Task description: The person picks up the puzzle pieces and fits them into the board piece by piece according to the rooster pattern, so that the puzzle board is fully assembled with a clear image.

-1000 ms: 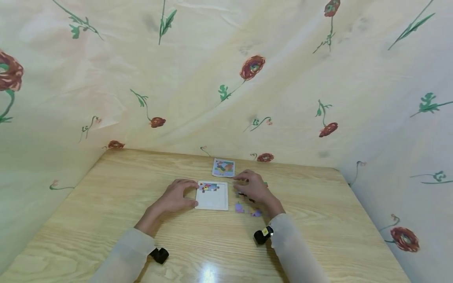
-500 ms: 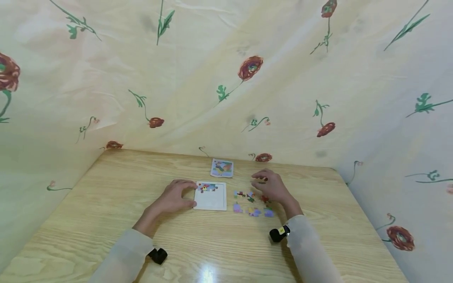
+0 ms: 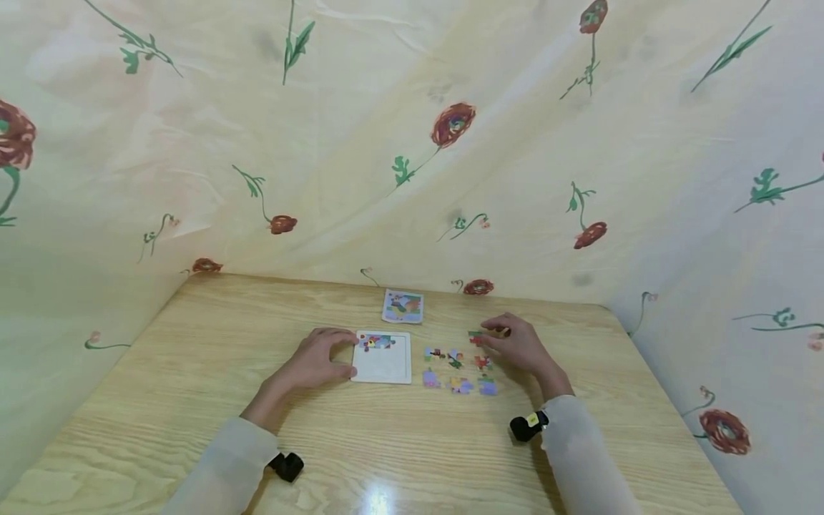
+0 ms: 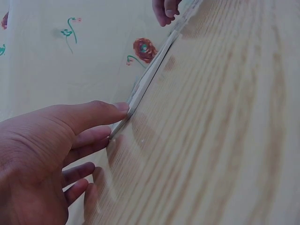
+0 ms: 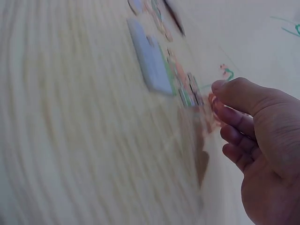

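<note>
Right hand (image 3: 517, 346) shifted; only head shows joined pieces (image 3: 380, 342).

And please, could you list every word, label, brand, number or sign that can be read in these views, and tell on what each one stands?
None can be read in any view.
Yellow label on the black device at the right wrist: too small to read.
Picture card, white tray, puzzle pieces: no lettering I can make out.

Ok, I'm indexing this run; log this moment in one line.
left hand: touches tray, left edge; right hand: near red-green piece, contact unclear; tray: partly filled, far side; loose pieces: right of tray; card: beyond tray
</note>
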`<act>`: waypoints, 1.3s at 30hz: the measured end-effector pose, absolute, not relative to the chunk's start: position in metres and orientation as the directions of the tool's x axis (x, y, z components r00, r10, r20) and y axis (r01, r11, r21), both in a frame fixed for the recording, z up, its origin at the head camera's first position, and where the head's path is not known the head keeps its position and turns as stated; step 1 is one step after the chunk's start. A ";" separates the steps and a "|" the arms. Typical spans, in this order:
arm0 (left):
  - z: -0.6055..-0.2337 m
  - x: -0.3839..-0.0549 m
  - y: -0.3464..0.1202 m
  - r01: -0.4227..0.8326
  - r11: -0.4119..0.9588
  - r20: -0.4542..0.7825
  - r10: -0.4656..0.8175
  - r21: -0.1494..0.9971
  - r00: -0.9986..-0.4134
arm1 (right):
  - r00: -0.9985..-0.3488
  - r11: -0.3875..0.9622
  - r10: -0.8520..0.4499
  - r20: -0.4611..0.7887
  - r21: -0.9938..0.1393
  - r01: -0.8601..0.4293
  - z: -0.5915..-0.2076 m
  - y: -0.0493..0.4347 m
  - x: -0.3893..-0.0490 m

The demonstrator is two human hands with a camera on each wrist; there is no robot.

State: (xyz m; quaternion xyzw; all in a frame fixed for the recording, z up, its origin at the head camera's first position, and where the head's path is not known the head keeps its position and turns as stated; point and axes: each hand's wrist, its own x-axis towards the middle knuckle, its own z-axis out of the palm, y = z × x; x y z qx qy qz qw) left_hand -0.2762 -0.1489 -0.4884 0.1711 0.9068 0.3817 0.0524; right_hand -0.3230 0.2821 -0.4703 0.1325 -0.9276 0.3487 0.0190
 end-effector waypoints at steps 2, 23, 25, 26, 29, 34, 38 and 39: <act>-0.488 -0.276 -0.149 0.266 0.653 0.033 0.346 0.709 -0.938 | -0.963 0.714 -0.243 0.114 -0.651 -0.257 -0.472 0.285 -0.323; -0.488 -0.277 -0.149 0.278 0.651 0.043 0.353 0.706 -0.935 | -0.950 0.709 -0.301 0.085 -0.646 -0.283 -0.477 0.288 -0.324; -0.489 -0.277 -0.149 0.276 0.653 0.039 0.353 0.705 -0.935 | -0.947 0.711 -0.310 0.083 -0.642 -0.289 -0.478 0.289 -0.324; -0.489 -0.277 -0.149 0.273 0.654 0.036 0.352 0.706 -0.935 | -0.946 0.711 -0.313 0.082 -0.641 -0.291 -0.478 0.289 -0.325; -0.489 -0.277 -0.149 0.273 0.654 0.036 0.352 0.705 -0.935 | -0.945 0.714 -0.319 0.078 -0.636 -0.293 -0.478 0.289 -0.326; -0.487 -0.276 -0.149 0.267 0.648 0.034 0.348 0.714 -0.937 | -0.942 0.724 -0.323 0.088 -0.619 -0.306 -0.478 0.289 -0.327; -0.487 -0.276 -0.149 0.267 0.644 0.036 0.348 0.717 -0.937 | -0.945 0.733 -0.312 0.099 -0.608 -0.306 -0.478 0.288 -0.327; -0.487 -0.276 -0.149 0.268 0.643 0.037 0.349 0.717 -0.936 | -0.946 0.735 -0.307 0.100 -0.607 -0.303 -0.479 0.288 -0.326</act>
